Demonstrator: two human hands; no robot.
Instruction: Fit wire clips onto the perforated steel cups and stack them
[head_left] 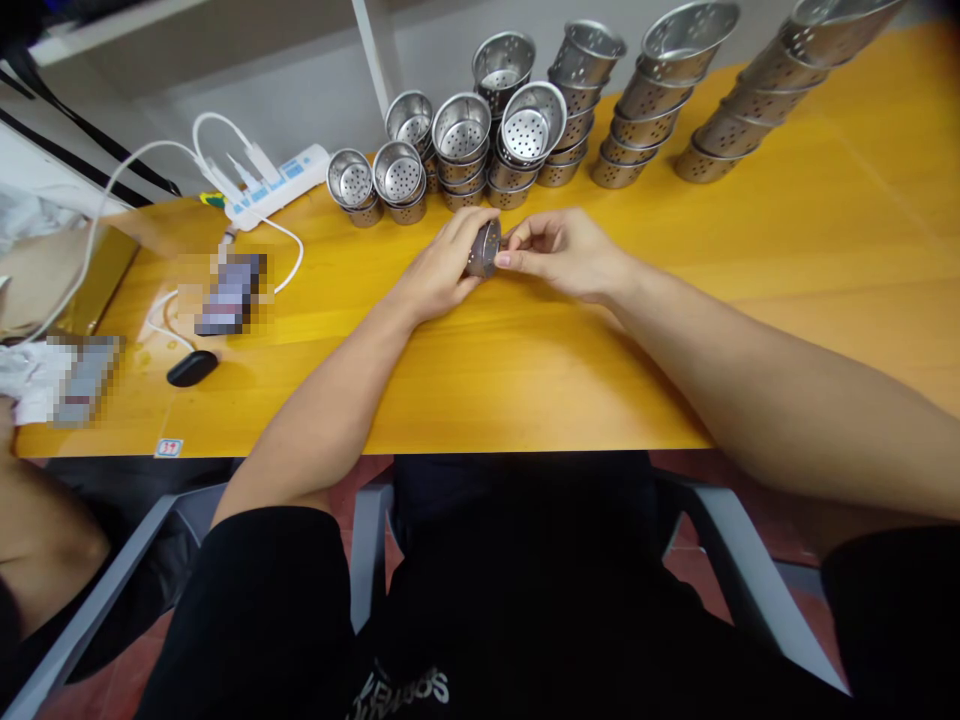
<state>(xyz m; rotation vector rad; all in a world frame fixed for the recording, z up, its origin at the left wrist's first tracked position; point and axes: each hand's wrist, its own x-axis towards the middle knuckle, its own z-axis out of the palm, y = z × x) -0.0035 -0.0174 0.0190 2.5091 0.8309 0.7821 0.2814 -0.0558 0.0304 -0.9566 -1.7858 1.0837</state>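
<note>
A small perforated metal cup [486,250] lies tilted on its side in my left hand [444,262], whose fingers wrap round it just above the yellow table. My right hand [564,252] meets the cup from the right, with thumb and forefinger pinched together at its near face. Whether a small thing sits in that pinch I cannot make out. Right behind my hands stand stacks of similar perforated metal cups, among them a short stack [462,140] and a tilted cup [532,122] on top of another stack.
Taller leaning cup stacks [641,110] stand at the back right. On the left are a white power strip [281,185] with cables, a blurred phone [232,292] and a black mouse-shaped object [192,368]. Another person's arm [45,520] rests at the far left.
</note>
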